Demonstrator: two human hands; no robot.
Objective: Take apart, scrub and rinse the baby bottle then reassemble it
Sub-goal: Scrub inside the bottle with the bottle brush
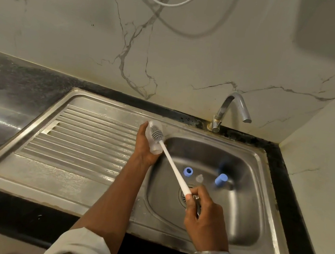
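Observation:
My left hand (143, 145) holds the clear bottle body (154, 139) tilted above the left rim of the sink basin, its open mouth pointing down toward me. My right hand (204, 216) grips the end of a white bottle brush (173, 166); its grey bristle head sits inside the bottle. On the basin floor lie a blue collar ring (188, 171), a clear nipple (199, 178) and a blue cap (220, 179).
The steel sink (258, 200) has a ribbed draining board (81, 138) on the left and a drain (183, 194) under the brush handle. A chrome tap (232, 109) stands at the back, with no water running. Dark countertop surrounds the sink; marble walls at the back and right.

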